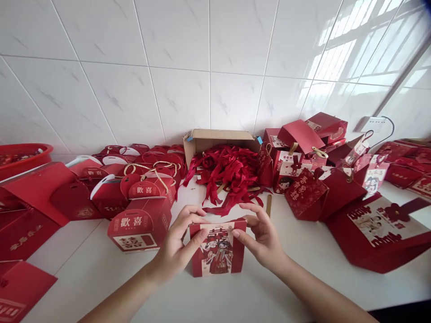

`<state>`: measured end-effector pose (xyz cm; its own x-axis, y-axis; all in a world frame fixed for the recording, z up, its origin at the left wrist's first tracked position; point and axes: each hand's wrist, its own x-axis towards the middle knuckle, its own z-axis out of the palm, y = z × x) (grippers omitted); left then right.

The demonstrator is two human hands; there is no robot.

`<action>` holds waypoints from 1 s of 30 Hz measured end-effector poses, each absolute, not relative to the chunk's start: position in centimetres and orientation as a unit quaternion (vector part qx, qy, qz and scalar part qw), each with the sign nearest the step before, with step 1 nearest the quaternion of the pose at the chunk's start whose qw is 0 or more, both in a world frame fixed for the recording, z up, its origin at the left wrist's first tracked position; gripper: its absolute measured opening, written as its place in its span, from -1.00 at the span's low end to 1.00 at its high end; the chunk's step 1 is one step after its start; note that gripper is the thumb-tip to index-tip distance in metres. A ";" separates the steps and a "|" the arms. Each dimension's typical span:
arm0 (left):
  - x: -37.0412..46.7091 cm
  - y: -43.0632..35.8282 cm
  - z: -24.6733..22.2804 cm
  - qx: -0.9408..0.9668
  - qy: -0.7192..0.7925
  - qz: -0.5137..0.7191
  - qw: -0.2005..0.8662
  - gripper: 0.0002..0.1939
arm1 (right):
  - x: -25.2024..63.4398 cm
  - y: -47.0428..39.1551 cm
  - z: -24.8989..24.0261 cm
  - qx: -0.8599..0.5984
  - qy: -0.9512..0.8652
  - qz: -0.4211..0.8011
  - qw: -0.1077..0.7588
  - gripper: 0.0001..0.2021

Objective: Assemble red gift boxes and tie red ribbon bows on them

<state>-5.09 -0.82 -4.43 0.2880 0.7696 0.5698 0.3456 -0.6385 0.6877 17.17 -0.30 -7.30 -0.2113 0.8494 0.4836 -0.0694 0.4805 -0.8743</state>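
Observation:
A small red box (218, 258) with a printed panel of cartoon figures stands upright on the white table, near the middle front. My left hand (183, 242) grips its upper left edge, thumb on the front face and fingers behind. On the upper right edge, my right hand (261, 233) holds it the same way, thumb on the front and fingers curled over the back. Just behind the box, red ribbons (229, 172) spill out of an open cardboard box (222, 134).
Several red boxes (134, 224) crowd the left, some with gold cord handles. More red boxes (306, 193) pile up at the right. A red basin (27, 161) sits at the far left. A tiled wall (235, 54) rises behind, with a socket strip (372, 124).

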 end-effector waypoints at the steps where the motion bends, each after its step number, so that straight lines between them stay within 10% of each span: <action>1: -5.0 -1.0 -4.7 0.765 0.362 0.477 0.238 -0.89 | 17.3 0.1 -7.1 -0.312 -0.657 0.410 0.550 -0.60; 21: -5.1 -1.7 -6.2 0.741 0.378 0.450 0.325 -0.83 | 8.6 19.6 -6.1 -0.539 -0.815 0.145 0.157 -0.77; 30: -5.2 -1.8 -6.2 0.744 0.339 0.470 0.333 -0.84 | 14.1 21.3 -6.9 -0.536 -0.833 0.061 0.125 -0.77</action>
<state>-5.23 -1.76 -6.24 0.3284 0.8178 0.4726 0.1920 -0.5477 0.8144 14.07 21.34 -6.88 -0.3942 0.9078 0.1430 0.8770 0.4182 -0.2367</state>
